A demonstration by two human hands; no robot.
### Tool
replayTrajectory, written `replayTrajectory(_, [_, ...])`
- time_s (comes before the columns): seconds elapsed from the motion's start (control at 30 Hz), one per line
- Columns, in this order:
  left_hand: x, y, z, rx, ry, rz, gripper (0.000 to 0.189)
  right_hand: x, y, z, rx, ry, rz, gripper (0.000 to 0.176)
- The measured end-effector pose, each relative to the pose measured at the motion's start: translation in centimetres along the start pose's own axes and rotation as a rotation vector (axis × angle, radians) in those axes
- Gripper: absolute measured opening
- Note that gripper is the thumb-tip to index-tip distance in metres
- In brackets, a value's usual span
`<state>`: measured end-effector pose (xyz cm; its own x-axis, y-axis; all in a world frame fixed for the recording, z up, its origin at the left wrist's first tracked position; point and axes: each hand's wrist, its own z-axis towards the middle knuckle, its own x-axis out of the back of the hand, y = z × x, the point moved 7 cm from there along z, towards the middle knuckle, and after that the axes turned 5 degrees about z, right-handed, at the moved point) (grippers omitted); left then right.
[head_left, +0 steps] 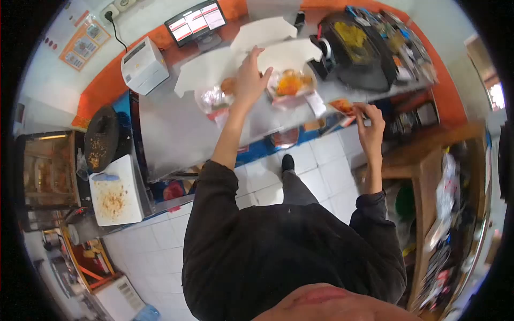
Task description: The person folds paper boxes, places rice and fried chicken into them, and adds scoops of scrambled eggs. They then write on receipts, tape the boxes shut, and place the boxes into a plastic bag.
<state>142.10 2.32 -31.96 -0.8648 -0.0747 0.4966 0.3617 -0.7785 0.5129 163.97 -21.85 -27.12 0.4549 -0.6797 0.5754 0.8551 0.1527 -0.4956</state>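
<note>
Two white takeaway boxes stand with their lids raised on the grey counter (171, 128). The right-hand box (289, 100) contains orange and golden-brown food (289, 83). In the left-hand box (210, 109) lie a silvery wrapped bundle (212, 98) and a brown piece of food, partly behind my wrist. My left hand (250, 80) reaches between the boxes, thumb apart and fingers stretched against the raised lids. At the counter's front edge, my right hand (370, 122) pinches a small orange-red packet (341, 106); its exact kind is unclear. A white paper slip (316, 104) lies beside the right-hand box.
A white label printer (143, 67) and a lit screen (197, 22) stand at the back left. A black tray with yellow-green contents (350, 35) sits at the back right. At left are a stone mortar dish (100, 139) and a crumb-covered white board (115, 190).
</note>
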Motion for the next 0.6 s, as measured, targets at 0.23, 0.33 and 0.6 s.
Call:
replayTrajectory(0.23, [-8.1, -4.7, 1.3, 0.014, -0.225, -0.002, 0.035, -11.3, 10.0, 20.8, 0.029, -0.073, 0.288, 0.012])
replayTrajectory(0.33, [-8.3, -2.8, -0.5, 0.077, -0.294, 0.111, 0.035, -19.9, 10.7, 24.9, 0.220, -0.414, 0.343, 0.013])
replayTrajectory(0.6, [-9.4, -4.1, 0.3, 0.303, -0.104, 0.162, 0.031, -34.0, 10.0, 26.5, 0.479, -0.616, 0.342, 0.019])
